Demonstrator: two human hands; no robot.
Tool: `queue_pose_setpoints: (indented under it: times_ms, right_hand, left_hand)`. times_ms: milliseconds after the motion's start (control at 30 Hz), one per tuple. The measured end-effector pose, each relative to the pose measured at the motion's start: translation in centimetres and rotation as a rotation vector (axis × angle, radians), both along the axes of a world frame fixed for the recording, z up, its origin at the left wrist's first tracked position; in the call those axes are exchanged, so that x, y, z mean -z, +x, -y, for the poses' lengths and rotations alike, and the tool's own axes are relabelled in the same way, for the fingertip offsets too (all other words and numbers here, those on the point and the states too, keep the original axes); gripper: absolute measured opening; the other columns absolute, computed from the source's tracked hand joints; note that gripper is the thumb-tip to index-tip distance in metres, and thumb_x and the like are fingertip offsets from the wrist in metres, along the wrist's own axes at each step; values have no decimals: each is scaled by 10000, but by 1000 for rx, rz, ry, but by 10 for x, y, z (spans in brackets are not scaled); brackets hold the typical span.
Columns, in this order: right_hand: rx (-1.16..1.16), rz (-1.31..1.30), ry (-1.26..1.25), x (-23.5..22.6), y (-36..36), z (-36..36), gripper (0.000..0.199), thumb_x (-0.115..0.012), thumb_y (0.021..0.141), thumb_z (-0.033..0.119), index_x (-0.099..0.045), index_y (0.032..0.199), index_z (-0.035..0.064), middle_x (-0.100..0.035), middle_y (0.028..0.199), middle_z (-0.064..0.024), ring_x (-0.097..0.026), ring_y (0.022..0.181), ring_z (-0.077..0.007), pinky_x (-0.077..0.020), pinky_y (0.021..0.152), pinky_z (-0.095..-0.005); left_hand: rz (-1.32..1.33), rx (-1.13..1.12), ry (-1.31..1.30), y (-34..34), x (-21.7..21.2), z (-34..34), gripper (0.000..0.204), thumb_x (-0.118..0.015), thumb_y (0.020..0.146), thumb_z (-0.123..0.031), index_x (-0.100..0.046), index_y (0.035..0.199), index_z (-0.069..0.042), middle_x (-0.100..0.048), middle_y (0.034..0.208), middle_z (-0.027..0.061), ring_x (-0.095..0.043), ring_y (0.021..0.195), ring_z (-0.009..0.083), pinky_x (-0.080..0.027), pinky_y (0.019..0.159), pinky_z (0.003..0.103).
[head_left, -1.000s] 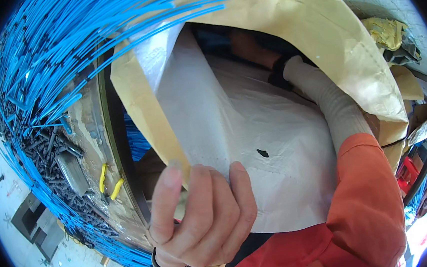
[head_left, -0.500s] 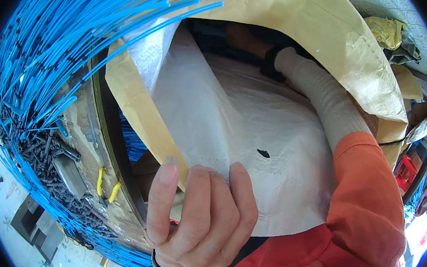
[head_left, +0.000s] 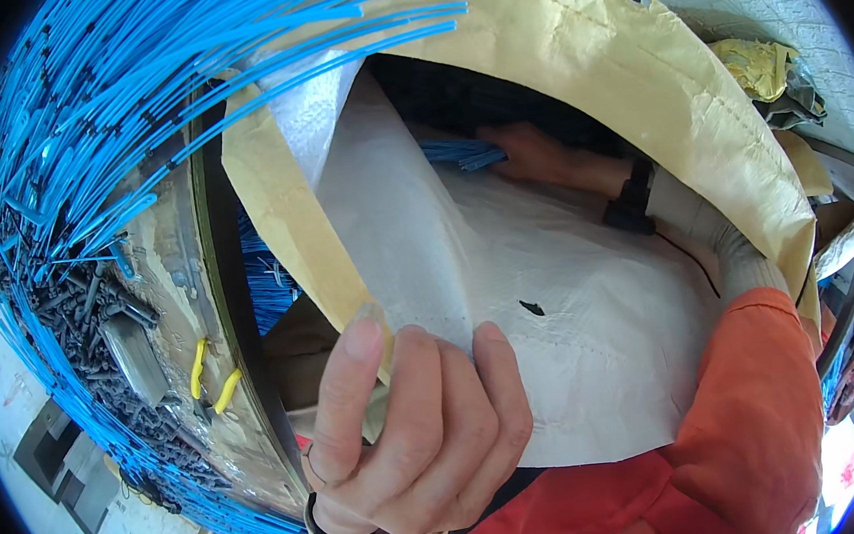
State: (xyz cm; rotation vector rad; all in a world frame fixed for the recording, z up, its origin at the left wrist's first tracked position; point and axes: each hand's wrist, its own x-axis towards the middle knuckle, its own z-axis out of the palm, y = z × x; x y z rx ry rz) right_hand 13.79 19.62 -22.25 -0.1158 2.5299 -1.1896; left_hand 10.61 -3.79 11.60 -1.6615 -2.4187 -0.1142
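While the left hand [head_left: 410,434] pinches the paper sack [head_left: 596,379] by its near-left rim, the operator should hold the mouth wide — a taut rim gives the right hand [head_left: 530,153] clearance. Its grip appears closed on a bundle of blue strips [head_left: 463,154] inside the sack; hold the ends together and the wrist low. Loose blue strands [head_left: 180,61] overhang the counter's [head_left: 174,262] right edge — an obstruction across the sack's far-left rim. Black pieces [head_left: 80,319] and a yellow-handled tool [head_left: 197,370] lie near that edge.
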Motion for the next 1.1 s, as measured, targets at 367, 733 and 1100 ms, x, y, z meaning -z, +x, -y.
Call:
queue_pose_setpoints:
  times_ms: [367,733,1100]
  right_hand:
    - [-87,254,15,-51,-23,-4,260,-643,792,280,-670,837,25,-651,775,-222,-635,757,-383,-489,701,-463]
    - [133,110,156,-129,13,-7,326,-677,760,317,-639,722,-4,-621,639,-168,-624,621,-293,-483,631,-432]
    - [120,263,-231,-401,-2,45,396,-616,853,288,-491,545,73,-462,464,-33,-470,397,-137,-400,407,-288]
  left_hand:
    - [134,-58,-7,0,-17,3,219,-660,672,-47,-702,885,-80,-601,823,61,-623,917,215,-450,1006,539]
    - [289,-157,49,42,-15,30,324,-584,664,66,-615,978,-7,-603,1099,132,-535,1177,337,-414,1039,459]
    - [200,-44,492,46,-1,61,254,-561,731,18,-647,963,-39,-606,1087,148,-544,1163,341,-415,1014,469]
